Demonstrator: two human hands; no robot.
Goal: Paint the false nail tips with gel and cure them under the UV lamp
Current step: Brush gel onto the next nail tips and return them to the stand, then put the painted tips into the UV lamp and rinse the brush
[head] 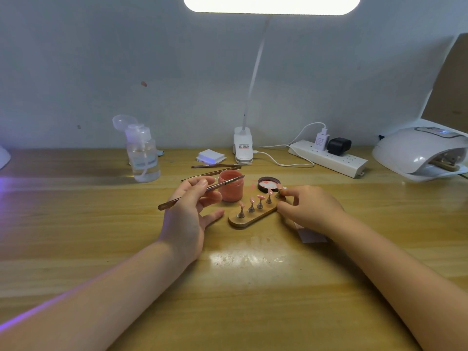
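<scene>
Head view: the left hand (191, 211) pinches a gel brush (202, 190) between thumb and forefinger, its other fingers spread loosely, the bristle end over the open pink gel jar (231, 185). Just right of it, the right hand (310, 207) pinches the far end of the wooden nail stand (249, 218), whose pegs carry pink nail tips (260, 198). A white UV lamp (417, 153) sits well apart at the table's (240, 287) right edge.

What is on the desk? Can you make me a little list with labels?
left hand: holds a brush
right hand: grips the end of the wooden stand
nail tips: pink, on pegs in a row
gel jar: open, pink
lid: beside the jar
UV lamp: far right
pump bottle: back left
</scene>
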